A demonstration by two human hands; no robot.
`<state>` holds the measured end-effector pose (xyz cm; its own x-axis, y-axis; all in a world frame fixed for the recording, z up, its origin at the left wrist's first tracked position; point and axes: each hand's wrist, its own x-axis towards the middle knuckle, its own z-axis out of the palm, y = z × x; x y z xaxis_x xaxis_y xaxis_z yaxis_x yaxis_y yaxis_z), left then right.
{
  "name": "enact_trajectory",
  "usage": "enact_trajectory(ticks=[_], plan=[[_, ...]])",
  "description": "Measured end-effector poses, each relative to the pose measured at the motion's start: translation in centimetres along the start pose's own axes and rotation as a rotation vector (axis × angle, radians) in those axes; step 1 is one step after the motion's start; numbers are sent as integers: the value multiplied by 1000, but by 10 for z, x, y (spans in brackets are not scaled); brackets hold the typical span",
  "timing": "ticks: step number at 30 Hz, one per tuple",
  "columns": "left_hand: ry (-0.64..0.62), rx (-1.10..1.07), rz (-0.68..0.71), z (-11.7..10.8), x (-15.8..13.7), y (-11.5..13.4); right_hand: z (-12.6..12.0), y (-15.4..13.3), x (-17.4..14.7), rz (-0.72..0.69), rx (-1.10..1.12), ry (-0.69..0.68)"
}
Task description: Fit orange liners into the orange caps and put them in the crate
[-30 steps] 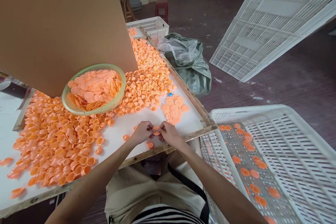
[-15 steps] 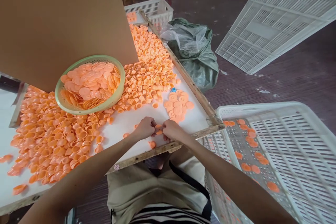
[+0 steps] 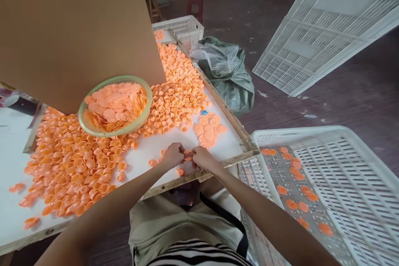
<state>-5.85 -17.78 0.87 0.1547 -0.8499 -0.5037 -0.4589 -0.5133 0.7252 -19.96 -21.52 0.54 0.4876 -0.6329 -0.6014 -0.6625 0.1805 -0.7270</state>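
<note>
Close to the table's front edge, my left hand (image 3: 173, 156) and my right hand (image 3: 203, 158) meet, fingers pinched on an orange plastic piece (image 3: 187, 155) held between them. The fingers cover much of it, so its exact shape is unclear. A loose orange cup-shaped piece (image 3: 180, 172) lies just below my hands, and another small cup (image 3: 152, 162) is left of my left hand. Beyond my right hand is a cluster of flat orange discs (image 3: 208, 129), with a small blue item (image 3: 203, 112) at its far side.
Orange plastic cups (image 3: 77, 162) spread over the white table. A green-rimmed basket (image 3: 146, 117) holds orange discs, with a tall brown board (image 3: 81, 29) behind. Wooden strips (image 3: 224, 108) edge the table. White crates (image 3: 358, 183) stand at right; a green sack (image 3: 232, 79) sits past the edge.
The camera view has shifted slightly, so the table contents appear a little lower and farther right. My hands stay together on the orange piece, with little visible movement.
</note>
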Motion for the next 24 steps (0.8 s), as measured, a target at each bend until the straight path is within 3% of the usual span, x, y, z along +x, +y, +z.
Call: enact_trajectory(ticks=[4,7,9,11,14,17,19,21,24], plan=[[84,23,229,6,-20,0,-3,10,-22,-240,-17,295],[232,67,403,-4,-41,-3,-39,35,-54,-353,21,598],[341,169,451,-21,-54,-12,-77,68,-82,-290,22,822],[443,302,446,-40,-63,-28,-114,113,-108,-116,-23,1006],[500,458,431,-61,-66,-55,-150,189,-131,171,-71,1136],[474,558,467,-64,-61,-68,-152,251,-133,379,-86,1140],[448,606,480,-62,-56,-64,-143,274,-126,404,-71,1135],[419,619,471,-58,-52,-56,-133,281,-118,361,-49,1177],[345,575,472,-51,-47,-42,-122,256,-104,215,-10,1292]])
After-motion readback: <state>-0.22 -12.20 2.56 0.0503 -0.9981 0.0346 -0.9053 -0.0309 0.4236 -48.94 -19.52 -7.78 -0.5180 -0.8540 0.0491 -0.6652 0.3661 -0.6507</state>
